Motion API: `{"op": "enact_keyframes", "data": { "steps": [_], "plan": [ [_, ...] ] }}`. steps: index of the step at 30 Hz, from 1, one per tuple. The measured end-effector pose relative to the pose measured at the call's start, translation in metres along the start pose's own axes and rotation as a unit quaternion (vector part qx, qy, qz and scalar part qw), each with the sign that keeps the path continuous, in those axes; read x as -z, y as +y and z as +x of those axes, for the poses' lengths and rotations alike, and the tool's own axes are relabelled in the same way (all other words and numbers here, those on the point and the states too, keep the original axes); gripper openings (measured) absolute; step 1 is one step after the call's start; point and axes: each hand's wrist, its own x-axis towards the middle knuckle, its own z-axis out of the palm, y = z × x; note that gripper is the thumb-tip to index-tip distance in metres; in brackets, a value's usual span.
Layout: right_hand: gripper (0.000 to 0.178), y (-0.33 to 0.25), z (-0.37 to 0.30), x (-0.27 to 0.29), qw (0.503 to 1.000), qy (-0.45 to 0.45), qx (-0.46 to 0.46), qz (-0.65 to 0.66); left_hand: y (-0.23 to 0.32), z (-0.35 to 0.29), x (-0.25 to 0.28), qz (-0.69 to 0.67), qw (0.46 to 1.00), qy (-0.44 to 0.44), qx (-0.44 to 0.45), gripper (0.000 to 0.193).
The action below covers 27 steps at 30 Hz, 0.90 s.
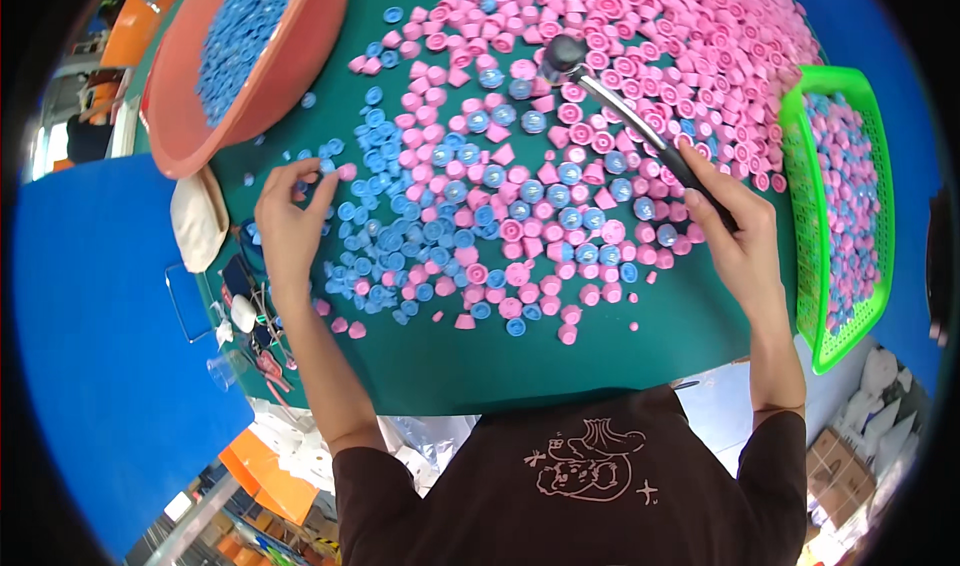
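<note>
My right hand (pixel 738 216) is closed round the black handle of a hammer (pixel 630 116) with a shiny metal shaft. Its rounded black head rests over or just above the pink cups at the far middle. At the left edge of the pile, the thumb and fingers of my left hand (pixel 292 206) pinch together at a small blue cap (pixel 327 166). Right beside those fingertips is a small pink piece (pixel 347 172). Loose blue caps (pixel 405 236) lie in a cluster to the right of this hand. Pink cups with blue caps set in them (pixel 533 122) stand in the middle.
A big heap of pink cups (pixel 680 16) covers the far right of the green table (pixel 480 371). An orange-pink basin (pixel 310 61) of blue caps tilts at far left. At right stands a green basket (pixel 806 206) of pink-and-blue pieces. Small tools and a white pouch (pixel 200 216) lie left.
</note>
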Motion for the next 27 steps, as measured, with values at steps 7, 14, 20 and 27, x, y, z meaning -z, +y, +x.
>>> {"op": "enact_keyframes", "data": {
  "steps": [7,14,20,27],
  "plan": [
    [0.044,-0.001,-0.001,0.003,0.995,-0.069,0.003,-0.069,0.089,0.015,-0.024,-0.119,0.987,-0.039,-0.103,0.025],
    [0.043,0.004,-0.012,0.01,1.0,0.013,-0.023,-0.017,0.14,0.015,-0.071,-0.167,0.949,-0.08,-0.256,0.023],
    [0.044,-0.004,-0.024,0.016,0.994,-0.07,-0.038,-0.07,0.13,0.015,-0.059,-0.119,0.958,-0.078,-0.248,0.022],
    [0.044,0.003,-0.013,0.0,0.995,-0.047,-0.003,-0.083,0.131,0.01,-0.05,-0.103,0.97,-0.086,-0.201,0.023]
  ]
}}
